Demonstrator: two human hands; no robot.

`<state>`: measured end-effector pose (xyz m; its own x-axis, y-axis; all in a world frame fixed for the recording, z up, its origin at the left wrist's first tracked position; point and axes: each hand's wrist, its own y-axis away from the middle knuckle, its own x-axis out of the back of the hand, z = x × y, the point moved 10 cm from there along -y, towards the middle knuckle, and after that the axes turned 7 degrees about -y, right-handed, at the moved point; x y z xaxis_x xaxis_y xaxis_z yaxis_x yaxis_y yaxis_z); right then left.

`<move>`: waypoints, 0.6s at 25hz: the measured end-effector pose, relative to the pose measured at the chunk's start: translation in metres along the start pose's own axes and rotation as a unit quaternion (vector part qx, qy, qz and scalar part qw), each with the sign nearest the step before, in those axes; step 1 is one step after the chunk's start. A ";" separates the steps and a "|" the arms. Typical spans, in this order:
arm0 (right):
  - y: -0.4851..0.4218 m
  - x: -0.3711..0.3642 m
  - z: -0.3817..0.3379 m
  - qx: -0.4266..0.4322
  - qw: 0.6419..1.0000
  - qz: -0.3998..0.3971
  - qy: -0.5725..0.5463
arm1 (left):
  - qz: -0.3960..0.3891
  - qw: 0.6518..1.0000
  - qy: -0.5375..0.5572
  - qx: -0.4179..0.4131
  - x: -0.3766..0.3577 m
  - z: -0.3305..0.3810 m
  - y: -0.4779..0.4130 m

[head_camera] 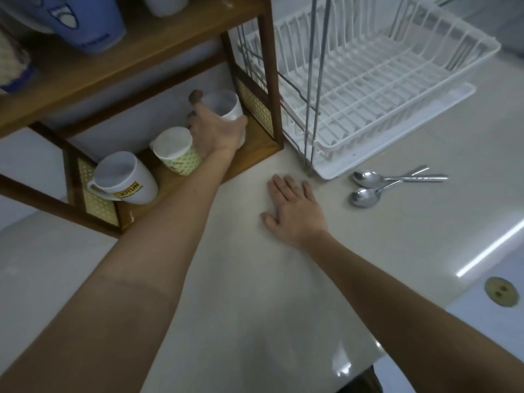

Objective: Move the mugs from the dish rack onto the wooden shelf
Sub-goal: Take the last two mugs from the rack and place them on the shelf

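Observation:
My left hand reaches into the bottom level of the wooden shelf and grips a plain white mug at the shelf's right end. To its left stand a white mug with a green dotted pattern and a white mug with a yellow label, handle to the left. My right hand lies flat on the counter, fingers spread, holding nothing. The white wire dish rack on the right holds no mugs.
Two steel spoons lie on the counter in front of the rack's white drip tray. A blue and white jug stands on the shelf's upper level. A white surface with a round brass fitting sits at the lower right.

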<state>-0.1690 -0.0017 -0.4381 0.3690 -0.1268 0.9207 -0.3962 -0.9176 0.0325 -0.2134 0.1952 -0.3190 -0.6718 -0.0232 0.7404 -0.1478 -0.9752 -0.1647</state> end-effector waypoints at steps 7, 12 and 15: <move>0.001 0.004 0.001 -0.006 1.000 0.006 0.006 | -0.008 1.000 -0.003 0.007 -0.017 -0.001 -0.007; 0.001 0.003 0.001 -0.010 1.000 0.008 0.006 | 0.003 1.000 0.005 0.000 -0.024 -0.006 -0.008; 0.001 0.003 0.001 -0.009 1.000 0.014 0.009 | 0.012 1.000 0.010 -0.003 -0.026 -0.008 -0.009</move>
<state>-0.1676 -0.0037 -0.4359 0.3420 -0.1449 0.9284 -0.4216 -0.9067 0.0137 -0.2000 0.2062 -0.3418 -0.6902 -0.0428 0.7224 -0.1354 -0.9730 -0.1870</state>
